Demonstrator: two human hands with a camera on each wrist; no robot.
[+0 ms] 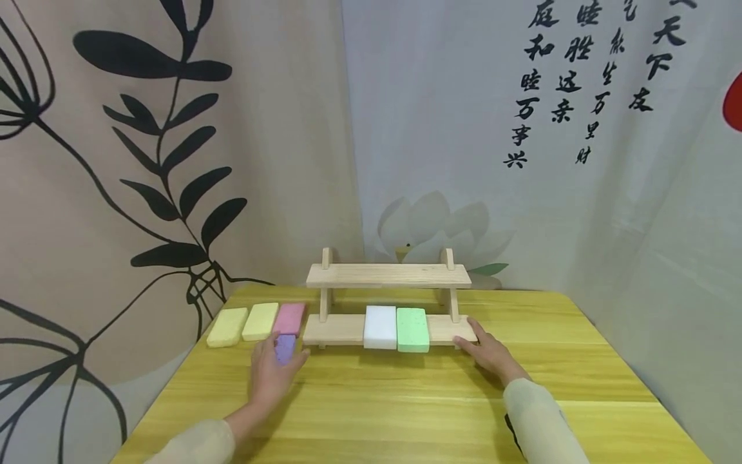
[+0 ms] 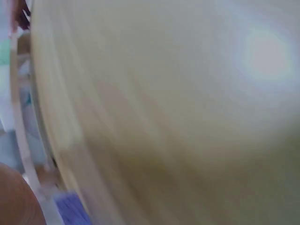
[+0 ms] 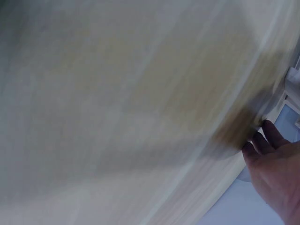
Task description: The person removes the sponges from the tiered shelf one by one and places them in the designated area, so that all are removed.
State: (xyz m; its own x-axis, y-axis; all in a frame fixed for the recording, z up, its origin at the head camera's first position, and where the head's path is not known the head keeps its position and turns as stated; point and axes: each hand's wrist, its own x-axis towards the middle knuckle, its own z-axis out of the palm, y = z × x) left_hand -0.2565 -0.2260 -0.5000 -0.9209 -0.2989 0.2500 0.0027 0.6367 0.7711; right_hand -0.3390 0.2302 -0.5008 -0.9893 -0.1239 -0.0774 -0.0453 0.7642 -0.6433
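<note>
A two-tier wooden shelf stands near the back of the table. My right hand holds the right end of its lower board, thumb at the front edge and fingers by the end. The left hand reaches around a purple block, thumb and fingers spread to either side. This block lies on the table just in front of a pink block; a corner of it shows in the left wrist view, beside part of the hand. On the lower board, a white block and a green block sit side by side.
Two yellow blocks, one nearer and one beside the pink block, lie at the table's left edge. The wood-grain table reaches toward me. Behind it hangs a printed curtain. Both wrist views are blurred.
</note>
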